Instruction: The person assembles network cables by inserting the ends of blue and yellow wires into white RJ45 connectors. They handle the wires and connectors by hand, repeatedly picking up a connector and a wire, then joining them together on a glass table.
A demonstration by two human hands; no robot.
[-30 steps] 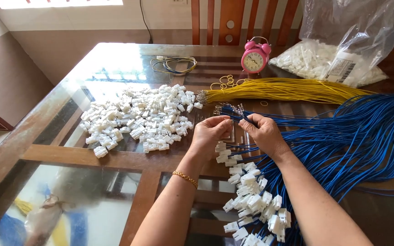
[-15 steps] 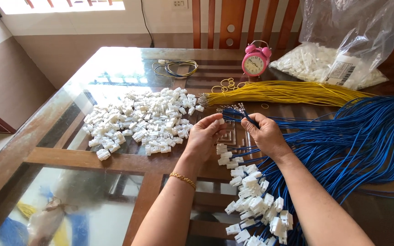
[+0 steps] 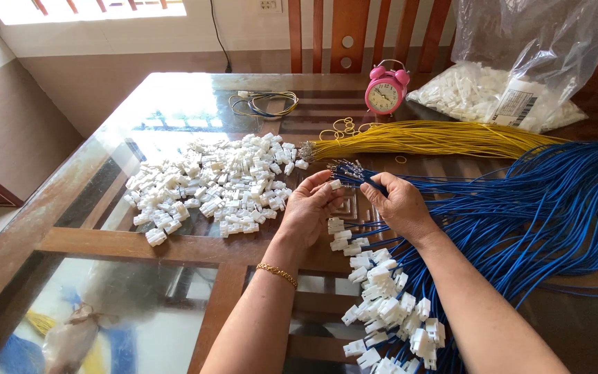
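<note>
My left hand (image 3: 311,208) pinches a small white plastic connector (image 3: 335,184) at its fingertips, over the glass table (image 3: 91,208). My right hand (image 3: 399,204) holds the end of a blue wire (image 3: 372,179), its tip close to the connector. A large bundle of blue wires (image 3: 541,201) fans out to the right. Below the hands lies a row of blue wires fitted with white connectors (image 3: 389,305). A heap of loose white connectors (image 3: 209,187) sits left of my left hand.
A bundle of yellow wires (image 3: 437,138) lies behind the hands, with rubber bands (image 3: 344,128) near it. A pink alarm clock (image 3: 385,90) stands at the back. A clear bag of white connectors (image 3: 513,90) is at the back right. A small wire coil (image 3: 264,104) lies at the back.
My hands have stayed in nearly the same spot; the left fingers now show a white connector at their tips, and the right hand has drawn a blue wire end toward it.
</note>
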